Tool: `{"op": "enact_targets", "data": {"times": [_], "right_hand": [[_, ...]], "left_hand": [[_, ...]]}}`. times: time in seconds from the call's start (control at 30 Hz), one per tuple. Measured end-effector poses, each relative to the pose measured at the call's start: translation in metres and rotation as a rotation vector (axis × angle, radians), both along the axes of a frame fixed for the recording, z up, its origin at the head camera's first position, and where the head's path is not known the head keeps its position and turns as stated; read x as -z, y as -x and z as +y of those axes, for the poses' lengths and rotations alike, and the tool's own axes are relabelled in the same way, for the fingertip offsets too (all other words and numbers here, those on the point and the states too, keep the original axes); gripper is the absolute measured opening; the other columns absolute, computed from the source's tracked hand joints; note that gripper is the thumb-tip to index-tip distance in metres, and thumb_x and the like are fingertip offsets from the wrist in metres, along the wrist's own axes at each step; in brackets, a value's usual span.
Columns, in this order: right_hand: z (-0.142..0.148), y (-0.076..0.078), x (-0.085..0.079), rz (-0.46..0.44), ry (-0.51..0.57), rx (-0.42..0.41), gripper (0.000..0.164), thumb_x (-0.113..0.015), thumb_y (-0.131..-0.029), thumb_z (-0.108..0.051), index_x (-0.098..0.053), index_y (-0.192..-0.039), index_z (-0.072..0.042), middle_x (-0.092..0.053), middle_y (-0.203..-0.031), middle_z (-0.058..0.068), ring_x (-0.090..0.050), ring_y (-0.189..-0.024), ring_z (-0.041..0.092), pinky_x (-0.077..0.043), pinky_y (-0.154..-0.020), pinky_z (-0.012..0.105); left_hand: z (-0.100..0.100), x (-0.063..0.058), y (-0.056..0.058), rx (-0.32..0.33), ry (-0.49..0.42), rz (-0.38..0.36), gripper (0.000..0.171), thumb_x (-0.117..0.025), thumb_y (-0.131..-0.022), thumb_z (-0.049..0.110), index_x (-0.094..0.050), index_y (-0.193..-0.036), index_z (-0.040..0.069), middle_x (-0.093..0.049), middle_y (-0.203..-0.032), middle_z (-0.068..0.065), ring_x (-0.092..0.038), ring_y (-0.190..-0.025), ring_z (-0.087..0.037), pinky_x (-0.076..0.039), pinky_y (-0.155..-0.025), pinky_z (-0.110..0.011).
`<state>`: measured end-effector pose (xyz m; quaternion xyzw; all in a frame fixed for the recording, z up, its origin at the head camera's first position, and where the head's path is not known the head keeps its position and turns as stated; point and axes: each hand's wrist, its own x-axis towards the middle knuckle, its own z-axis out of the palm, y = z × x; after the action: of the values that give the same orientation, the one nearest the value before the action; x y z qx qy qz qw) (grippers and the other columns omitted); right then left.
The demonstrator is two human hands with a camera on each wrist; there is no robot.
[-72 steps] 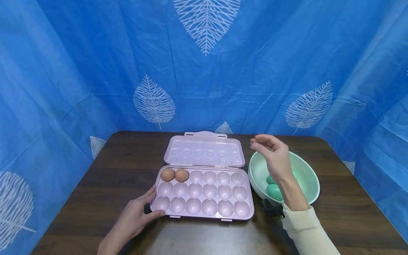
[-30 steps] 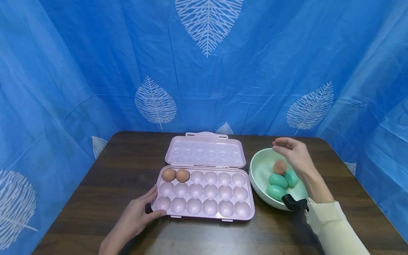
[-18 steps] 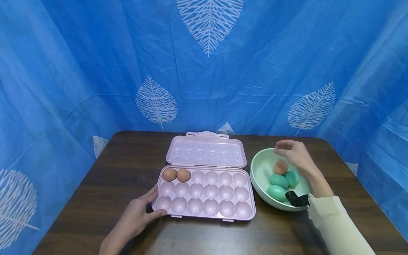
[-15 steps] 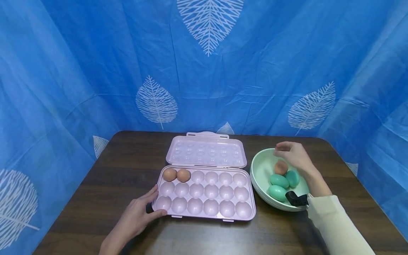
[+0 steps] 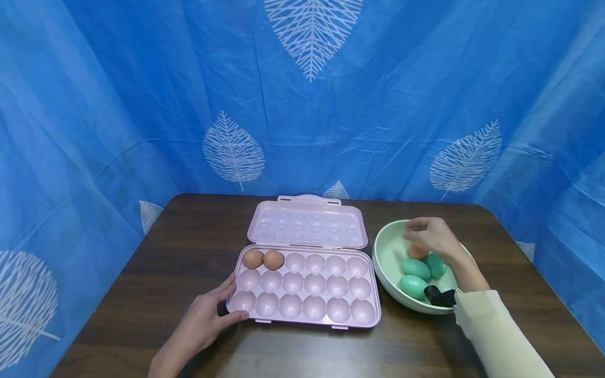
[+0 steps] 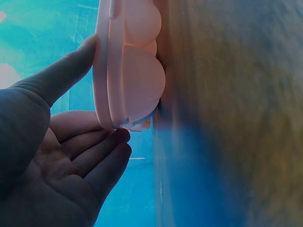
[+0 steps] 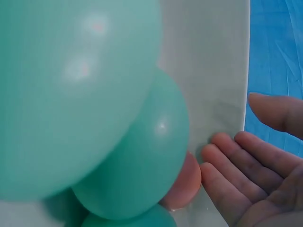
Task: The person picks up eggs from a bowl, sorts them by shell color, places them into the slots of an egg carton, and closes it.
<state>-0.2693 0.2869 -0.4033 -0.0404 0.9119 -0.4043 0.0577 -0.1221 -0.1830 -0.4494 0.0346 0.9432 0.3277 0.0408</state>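
Observation:
On the table lies a pale pink egg tray [image 5: 302,291], its lid [image 5: 308,223] folded back flat. Two brown eggs [image 5: 252,258] sit side by side in the back row's left cups. My left hand [image 5: 203,317] touches the tray's near left corner, thumb along the front edge, fingers along the left side. Over the pale green bowl [image 5: 385,252] my right hand [image 5: 432,236] is lowered with thumb and fingers apart. Its fingertips are right at a brown egg [image 7: 187,184] in the bowl. Several green eggs [image 5: 416,268] lie beside that egg.
A black wrist camera [image 5: 439,296] on the right wrist overlaps the bowl's near rim. The bowl stands close to the tray's right side on a dark wooden table [image 5: 189,241]. Blue cloth [image 5: 378,105] with white leaf prints hangs behind and at both sides.
My right hand has moved from the bowl's left side to the right, then down over the brown egg in the bowl. My left hand stays at the tray corner.

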Motion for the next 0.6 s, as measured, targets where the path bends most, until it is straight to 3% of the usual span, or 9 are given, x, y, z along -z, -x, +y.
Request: {"op": "enact_targets", "data": {"times": [0.2,0.43,0.6], "right_hand": [[0.004,-0.002,-0.005,-0.011,-0.028,0.006,0.043,-0.061,-0.087,-0.021,-0.053,-0.120,0.006,-0.051,-0.121,0.026,-0.041,-0.115,0.039,-0.038,-0.090,0.051],[0.009,-0.002,-0.012,-0.060,-0.106,-0.042,0.043,-0.060,-0.086,-0.018,-0.054,-0.119,0.009,-0.052,-0.119,0.028,-0.041,-0.114,0.041,-0.040,-0.088,0.051],[0.010,-0.002,-0.011,-0.099,-0.158,-0.076,0.042,-0.060,-0.085,-0.015,-0.054,-0.117,0.011,-0.055,-0.114,0.027,-0.047,-0.103,0.037,-0.044,-0.081,0.046]], "left_hand": [[-0.001,0.001,0.000,0.008,-0.001,0.028,0.081,-0.074,-0.068,0.049,-0.049,-0.131,0.003,-0.037,-0.141,-0.007,-0.041,-0.124,-0.030,-0.035,-0.097,-0.047],[-0.001,-0.001,0.000,0.008,0.000,0.018,0.080,-0.073,-0.069,0.048,-0.048,-0.131,0.002,-0.037,-0.141,-0.008,-0.040,-0.124,-0.030,-0.034,-0.098,-0.048],[0.000,-0.002,0.000,0.003,0.011,0.007,0.081,-0.073,-0.069,0.049,-0.048,-0.131,0.003,-0.037,-0.141,-0.008,-0.040,-0.124,-0.031,-0.035,-0.097,-0.048]]}}
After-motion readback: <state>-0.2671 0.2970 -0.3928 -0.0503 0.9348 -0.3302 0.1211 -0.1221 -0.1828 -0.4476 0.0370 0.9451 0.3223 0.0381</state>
